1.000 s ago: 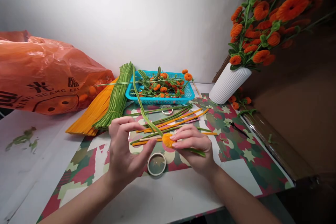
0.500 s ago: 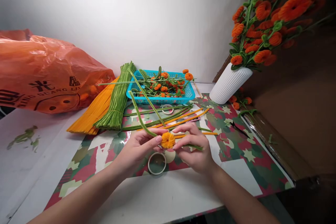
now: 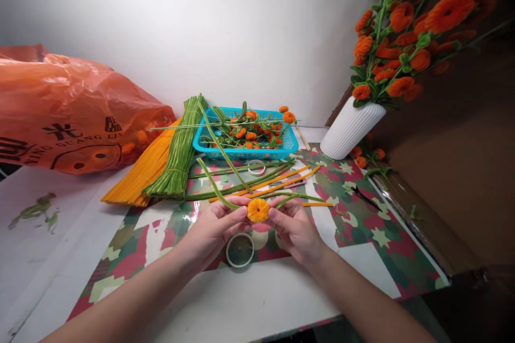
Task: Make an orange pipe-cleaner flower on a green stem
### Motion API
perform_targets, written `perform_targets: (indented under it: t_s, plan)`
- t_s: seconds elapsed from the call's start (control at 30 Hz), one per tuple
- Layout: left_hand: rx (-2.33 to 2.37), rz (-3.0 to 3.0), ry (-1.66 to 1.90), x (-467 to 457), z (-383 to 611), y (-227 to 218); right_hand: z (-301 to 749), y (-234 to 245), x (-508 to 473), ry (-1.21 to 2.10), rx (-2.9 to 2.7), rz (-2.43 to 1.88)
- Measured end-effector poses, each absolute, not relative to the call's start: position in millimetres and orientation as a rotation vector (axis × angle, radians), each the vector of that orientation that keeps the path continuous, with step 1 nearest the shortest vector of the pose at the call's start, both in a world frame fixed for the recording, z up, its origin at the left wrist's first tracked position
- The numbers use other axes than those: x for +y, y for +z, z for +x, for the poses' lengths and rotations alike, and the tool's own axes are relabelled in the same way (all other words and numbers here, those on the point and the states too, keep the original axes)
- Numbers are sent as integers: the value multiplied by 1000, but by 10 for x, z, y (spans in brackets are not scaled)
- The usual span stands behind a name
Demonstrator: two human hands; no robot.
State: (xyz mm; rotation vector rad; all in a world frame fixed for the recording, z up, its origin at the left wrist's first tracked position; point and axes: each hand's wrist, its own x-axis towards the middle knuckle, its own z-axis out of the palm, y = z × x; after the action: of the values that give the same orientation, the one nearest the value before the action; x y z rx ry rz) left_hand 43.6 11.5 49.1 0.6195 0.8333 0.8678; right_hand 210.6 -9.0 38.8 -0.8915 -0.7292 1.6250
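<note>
Between my two hands a small yellow-orange chenille flower [image 3: 258,210] faces up toward me. My left hand [image 3: 220,223] pinches its left edge with thumb and finger, and a green pipe cleaner [image 3: 213,185] sticks out up and to the left from that pinch. At the right edge my right hand [image 3: 295,230] pinches too, with a green stem end [image 3: 287,199] leading off to the right. How the green piece passes behind the flower is hidden. Just below lies a tape roll [image 3: 240,250] on the patterned mat.
A blue basket [image 3: 246,154] of orange flowers stands at the back, beside bundles of green [image 3: 179,155] and orange pipe cleaners [image 3: 140,171]. Loose strips [image 3: 277,182], scissors [image 3: 367,198], a white vase [image 3: 352,127] and an orange bag [image 3: 72,112] surround the mat.
My right hand's spread fingers have closed into a pinch at the flower's right edge. The green end on the right has swung upward. My left hand has barely moved.
</note>
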Motion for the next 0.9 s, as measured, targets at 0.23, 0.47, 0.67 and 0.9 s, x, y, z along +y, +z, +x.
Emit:
perform_targets:
  t_s: [0.23, 0.47, 0.67, 0.9]
  plan:
    - [749, 499, 855, 101, 482, 411, 2089, 357, -81, 1802, -588, -759]
    - [890, 583, 963, 80, 497, 481, 2070, 356, -128, 1630, -754, -872]
    - [958, 678, 1007, 74, 504, 491, 2056, 326, -140, 1526, -782, -954]
    - [948, 592, 1005, 84, 489, 502, 2073, 390, -137, 1527, -771, -939]
